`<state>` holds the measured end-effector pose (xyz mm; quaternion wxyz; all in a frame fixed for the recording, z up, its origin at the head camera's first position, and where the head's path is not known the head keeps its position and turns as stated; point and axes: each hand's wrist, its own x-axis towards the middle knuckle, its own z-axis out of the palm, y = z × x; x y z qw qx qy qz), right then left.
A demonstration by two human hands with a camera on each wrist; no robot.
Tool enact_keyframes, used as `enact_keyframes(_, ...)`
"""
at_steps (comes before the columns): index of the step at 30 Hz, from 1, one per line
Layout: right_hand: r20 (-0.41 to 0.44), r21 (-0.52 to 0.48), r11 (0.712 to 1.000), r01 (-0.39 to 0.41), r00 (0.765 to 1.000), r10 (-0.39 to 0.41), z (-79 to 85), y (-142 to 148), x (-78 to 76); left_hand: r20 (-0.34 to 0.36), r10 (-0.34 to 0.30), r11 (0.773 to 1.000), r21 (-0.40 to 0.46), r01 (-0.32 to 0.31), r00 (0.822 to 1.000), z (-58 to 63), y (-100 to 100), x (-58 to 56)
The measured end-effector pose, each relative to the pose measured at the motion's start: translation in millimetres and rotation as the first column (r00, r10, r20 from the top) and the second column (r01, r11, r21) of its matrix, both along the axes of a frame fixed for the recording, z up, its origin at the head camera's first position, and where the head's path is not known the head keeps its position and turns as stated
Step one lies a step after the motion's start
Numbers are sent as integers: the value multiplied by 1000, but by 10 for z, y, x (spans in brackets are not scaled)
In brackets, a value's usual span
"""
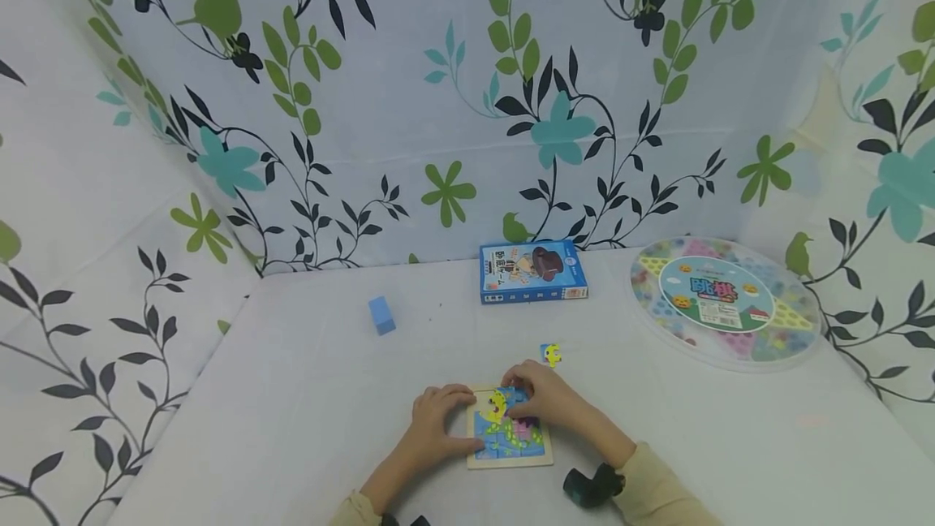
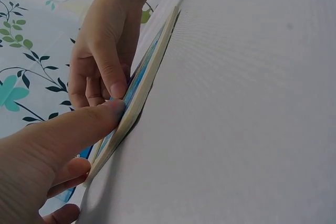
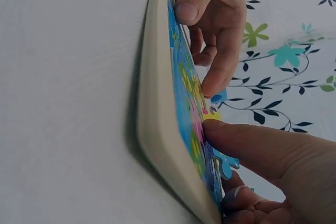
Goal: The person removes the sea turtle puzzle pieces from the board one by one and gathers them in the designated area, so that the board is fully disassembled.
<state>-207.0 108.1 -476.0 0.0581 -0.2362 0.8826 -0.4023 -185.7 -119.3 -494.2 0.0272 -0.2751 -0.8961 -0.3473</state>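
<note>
A wooden-framed jigsaw puzzle (image 1: pixel 510 463) with a blue, yellow and pink picture lies near the table's front; bare wood shows at its upper left. Along its left side my left hand (image 1: pixel 437 427) steadies it, the thumb on the picture and the fingers at the upper left corner. My right hand (image 1: pixel 546 398) is over the puzzle's upper right. In the right wrist view a blue puzzle piece (image 3: pixel 227 165) stands up from the surface, between that hand's thumb and curled fingers. Behind the right hand lies a loose yellow-and-blue piece (image 1: pixel 551 355).
Toward the back of the white table stand a blue game box (image 1: pixel 533 273) and a small blue block (image 1: pixel 381 316). A round, clear-lidded game case (image 1: pixel 723 303) lies at the right. Patterned cloth (image 1: pixel 394 104) hangs behind and at the sides.
</note>
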Motion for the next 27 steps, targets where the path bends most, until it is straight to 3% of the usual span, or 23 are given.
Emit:
enact_keyframes(20,-13,-5,999,-53,999,53,18,31,-31,2,-3,1000,1,3,1000,0,-4,0)
enact_keyframes(27,5,2,999,-52,999,52,41,42,-30,-37,-17,1000,5,17,999,11,0,10)
